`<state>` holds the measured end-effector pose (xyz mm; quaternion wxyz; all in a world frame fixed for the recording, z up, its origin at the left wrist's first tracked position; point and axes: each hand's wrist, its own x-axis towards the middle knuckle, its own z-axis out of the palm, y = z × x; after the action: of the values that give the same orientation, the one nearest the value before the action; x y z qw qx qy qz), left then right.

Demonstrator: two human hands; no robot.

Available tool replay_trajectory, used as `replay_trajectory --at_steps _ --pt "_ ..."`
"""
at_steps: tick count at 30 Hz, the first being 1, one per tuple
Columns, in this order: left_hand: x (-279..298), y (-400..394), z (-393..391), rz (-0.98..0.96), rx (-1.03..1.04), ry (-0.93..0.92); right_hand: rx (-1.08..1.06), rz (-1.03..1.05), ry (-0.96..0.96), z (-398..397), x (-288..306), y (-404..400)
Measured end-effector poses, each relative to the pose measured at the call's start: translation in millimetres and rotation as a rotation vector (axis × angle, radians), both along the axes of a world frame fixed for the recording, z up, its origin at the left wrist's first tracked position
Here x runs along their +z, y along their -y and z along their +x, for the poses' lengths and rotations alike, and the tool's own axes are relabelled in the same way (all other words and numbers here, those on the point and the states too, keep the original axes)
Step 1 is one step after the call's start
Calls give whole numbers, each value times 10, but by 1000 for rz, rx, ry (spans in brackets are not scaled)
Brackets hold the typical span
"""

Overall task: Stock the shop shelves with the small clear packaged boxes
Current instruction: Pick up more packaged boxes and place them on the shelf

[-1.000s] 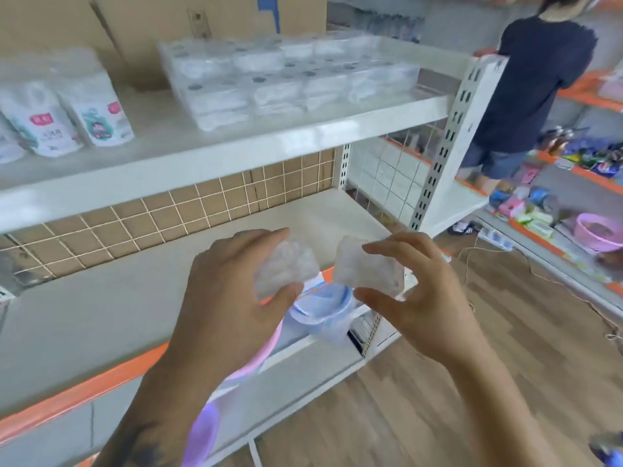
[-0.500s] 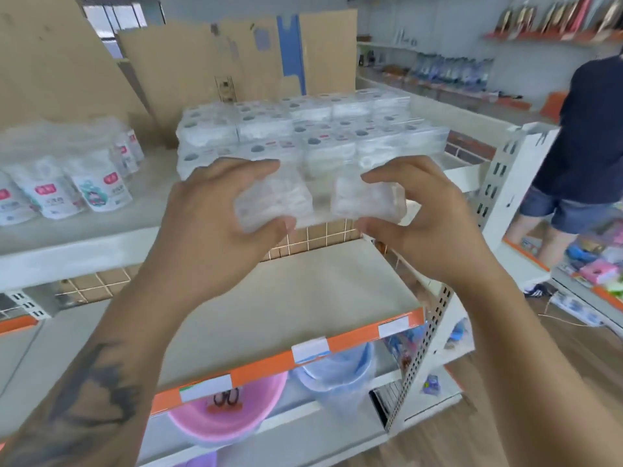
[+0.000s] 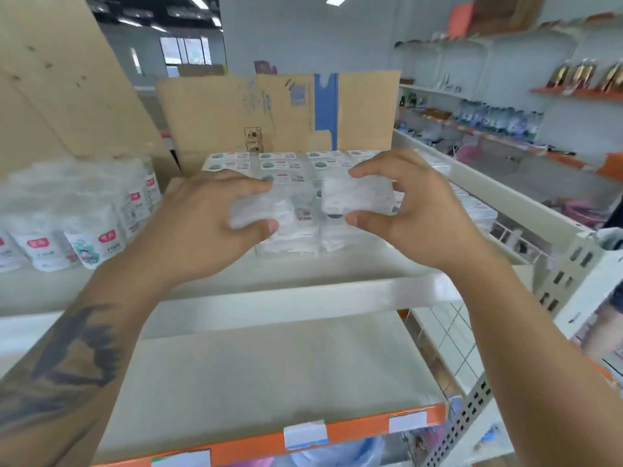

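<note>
My left hand (image 3: 205, 227) grips one small clear packaged box (image 3: 261, 210) between thumb and fingers. My right hand (image 3: 409, 210) pinches a second clear box (image 3: 355, 197) the same way. Both boxes hover just above the front of a block of several stacked clear boxes (image 3: 296, 166) on the top white shelf (image 3: 303, 294). The held boxes are blurred by motion, and I cannot tell whether they touch the stack.
White pouches with red labels (image 3: 81, 214) fill the shelf's left side. A flattened cardboard box (image 3: 276, 112) stands behind the stack. Below is a bare shelf with an orange edge strip (image 3: 354, 429). Another shelving aisle (image 3: 505, 129) runs along the right.
Both hands have risen from the lower shelf level and moved forward with their boxes to the top shelf's stack. My view has tilted upward.
</note>
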<state>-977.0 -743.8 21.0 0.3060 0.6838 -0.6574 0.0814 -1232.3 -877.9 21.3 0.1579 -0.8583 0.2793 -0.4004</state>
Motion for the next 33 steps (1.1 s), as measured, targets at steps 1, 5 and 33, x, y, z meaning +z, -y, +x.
replay_trajectory --at_steps 1,5,33 --pt "3 1 4 11 4 2 13 -4 -8 15 5 33" --pt "18 -14 0 43 26 -34 90 -14 -26 53 48 163" --pt "236 125 -1028 -252 -267 -785 473 602 490 -261 172 -130"
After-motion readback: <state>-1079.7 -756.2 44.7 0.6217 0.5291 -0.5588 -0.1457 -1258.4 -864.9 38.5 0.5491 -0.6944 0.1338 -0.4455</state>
